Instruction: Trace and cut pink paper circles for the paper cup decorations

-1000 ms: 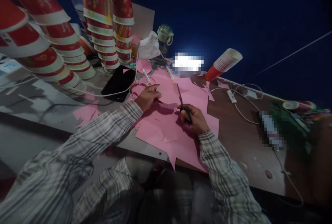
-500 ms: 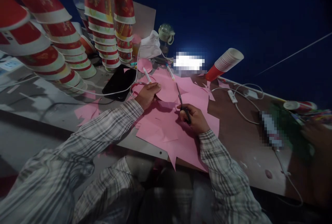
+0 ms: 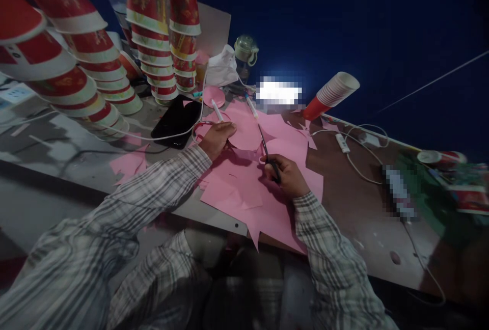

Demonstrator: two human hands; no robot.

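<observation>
Between thumb and fingers, my left hand (image 3: pixel 217 140) pinches a rounded piece of pink paper (image 3: pixel 245 134) by its left edge. My right hand (image 3: pixel 284 173) is closed round the handles of dark scissors (image 3: pixel 263 141). Their blades point away from me along the right edge of that piece and look nearly closed. Beneath both hands lie larger pink sheets (image 3: pixel 282 208) and offcuts, overlapping on the table. A marker (image 3: pixel 251 105) rests just beyond the blade tips, and a second white marker (image 3: pixel 216 110) lies beyond my left hand.
Tall stacks of red and white paper cups (image 3: pixel 151 39) stand at the left. A black phone (image 3: pixel 176 121) lies near them, crossed by a white cable. Another cup stack (image 3: pixel 332 93) leans at the back right. Cables (image 3: pixel 359 167) and a fallen cup (image 3: pixel 441 157) lie at the right.
The scissor blades have drawn closer together along the paper's edge. My left hand has barely moved. At the far right, another person's hand has moved away from the items there.
</observation>
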